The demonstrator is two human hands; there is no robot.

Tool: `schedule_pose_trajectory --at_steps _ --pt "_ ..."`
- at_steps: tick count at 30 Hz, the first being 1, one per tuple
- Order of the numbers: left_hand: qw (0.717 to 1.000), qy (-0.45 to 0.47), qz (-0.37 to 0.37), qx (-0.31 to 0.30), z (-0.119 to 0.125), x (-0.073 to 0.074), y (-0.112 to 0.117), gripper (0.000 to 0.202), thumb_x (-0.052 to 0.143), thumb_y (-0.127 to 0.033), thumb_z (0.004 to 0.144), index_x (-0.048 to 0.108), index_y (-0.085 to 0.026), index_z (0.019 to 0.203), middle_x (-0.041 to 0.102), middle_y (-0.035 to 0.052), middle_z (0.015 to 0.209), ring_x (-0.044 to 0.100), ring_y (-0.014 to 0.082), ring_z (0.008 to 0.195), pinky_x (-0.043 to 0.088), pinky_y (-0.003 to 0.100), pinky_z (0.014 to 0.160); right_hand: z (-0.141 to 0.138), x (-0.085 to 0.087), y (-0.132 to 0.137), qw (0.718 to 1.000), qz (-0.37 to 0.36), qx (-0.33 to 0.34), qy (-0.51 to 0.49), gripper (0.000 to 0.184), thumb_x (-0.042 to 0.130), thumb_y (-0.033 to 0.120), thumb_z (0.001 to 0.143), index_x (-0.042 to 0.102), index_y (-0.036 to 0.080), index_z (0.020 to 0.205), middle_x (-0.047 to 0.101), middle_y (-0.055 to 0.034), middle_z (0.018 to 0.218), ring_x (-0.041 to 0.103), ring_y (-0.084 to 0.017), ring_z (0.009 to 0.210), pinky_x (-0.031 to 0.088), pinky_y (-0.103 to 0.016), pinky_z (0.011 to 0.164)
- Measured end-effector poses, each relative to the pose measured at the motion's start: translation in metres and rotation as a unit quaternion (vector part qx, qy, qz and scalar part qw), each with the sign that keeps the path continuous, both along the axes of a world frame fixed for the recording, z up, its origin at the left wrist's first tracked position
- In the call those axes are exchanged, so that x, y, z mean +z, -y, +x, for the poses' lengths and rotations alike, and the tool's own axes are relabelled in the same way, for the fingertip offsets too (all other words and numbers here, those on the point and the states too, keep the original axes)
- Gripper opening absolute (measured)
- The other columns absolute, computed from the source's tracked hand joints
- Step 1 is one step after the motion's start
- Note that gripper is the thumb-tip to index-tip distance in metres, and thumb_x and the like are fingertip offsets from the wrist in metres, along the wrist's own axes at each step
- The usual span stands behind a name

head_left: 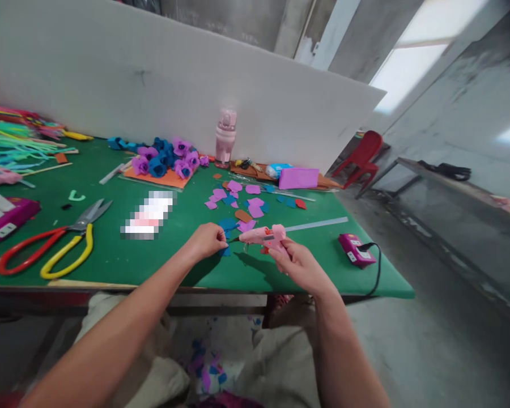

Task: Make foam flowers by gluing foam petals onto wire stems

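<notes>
My right hand (300, 263) is wrapped round the handle of a pink hot glue gun (261, 233). A long clear glue stick (318, 224) sticks out from its back, and the nozzle points left. Just in front of the nozzle, my left hand (209, 239) pinches a small blue petal-shaped piece (225, 251), partly hidden by the fingers. Behind the hands lie loose purple petals (255, 207), blue ones (228, 224) and a brown piece (243, 216). Finished-looking purple and blue flowers (164, 158) are piled on an orange sheet (174, 180) farther back.
Large scissors (85, 221) with red and yellow handles lie open on the green table (123, 263). Purple power sockets stand at left (12, 218) and right (357, 250), the right one with a black cord. A pink bottle (225, 139) stands before a white board (174, 85).
</notes>
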State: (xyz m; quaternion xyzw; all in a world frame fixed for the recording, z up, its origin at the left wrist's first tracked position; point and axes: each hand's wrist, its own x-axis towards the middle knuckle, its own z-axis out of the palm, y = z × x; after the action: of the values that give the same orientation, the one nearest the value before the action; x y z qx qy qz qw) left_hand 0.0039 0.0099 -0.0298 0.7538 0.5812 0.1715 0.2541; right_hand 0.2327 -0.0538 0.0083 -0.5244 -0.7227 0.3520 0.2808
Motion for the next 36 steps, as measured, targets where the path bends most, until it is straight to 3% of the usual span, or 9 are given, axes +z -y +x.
schedule_pose_trajectory --at_steps 7,13,21,36 --pt "1.000 -0.007 0.005 0.011 0.000 -0.001 0.002 0.010 0.058 -0.020 0.061 0.065 -0.017 0.055 0.063 0.0016 0.056 0.054 0.0133 0.055 0.032 0.023 0.051 -0.008 0.004 0.012 0.994 0.077 0.029 0.070 0.028 0.045 0.039 0.084 0.063 0.018 0.080 0.062 -0.0047 0.075 0.057 -0.018 0.069 0.042 -0.026 0.064" --pt "1.000 -0.030 -0.003 0.008 0.001 0.004 0.005 0.012 0.055 -0.018 0.061 0.066 -0.016 0.059 0.065 0.0034 0.060 0.055 0.0151 0.057 0.033 0.024 0.052 -0.020 0.002 0.014 0.992 0.092 0.056 0.064 0.022 0.046 0.033 0.084 0.063 0.019 0.084 0.064 -0.0058 0.099 0.059 -0.020 0.082 0.042 -0.028 0.074" --pt "0.999 -0.033 0.002 0.001 0.002 0.004 0.006 0.011 0.055 -0.016 0.062 0.066 -0.015 0.059 0.065 0.0036 0.061 0.055 0.0140 0.057 0.033 0.023 0.051 -0.027 0.000 0.014 0.990 0.102 0.062 0.069 0.021 0.045 0.030 0.085 0.060 0.019 0.096 0.062 -0.0072 0.109 0.058 -0.022 0.095 0.042 -0.030 0.080" --pt "0.999 -0.039 -0.002 -0.001 0.002 0.006 0.006 0.008 0.058 -0.018 0.063 0.064 -0.015 0.059 0.063 0.0019 0.059 0.054 0.0119 0.056 0.032 0.022 0.050 -0.031 -0.003 0.012 0.985 0.121 0.067 0.099 0.019 0.043 0.030 0.086 0.058 0.018 0.087 0.064 -0.0070 0.094 0.059 -0.019 0.082 0.044 -0.028 0.071"
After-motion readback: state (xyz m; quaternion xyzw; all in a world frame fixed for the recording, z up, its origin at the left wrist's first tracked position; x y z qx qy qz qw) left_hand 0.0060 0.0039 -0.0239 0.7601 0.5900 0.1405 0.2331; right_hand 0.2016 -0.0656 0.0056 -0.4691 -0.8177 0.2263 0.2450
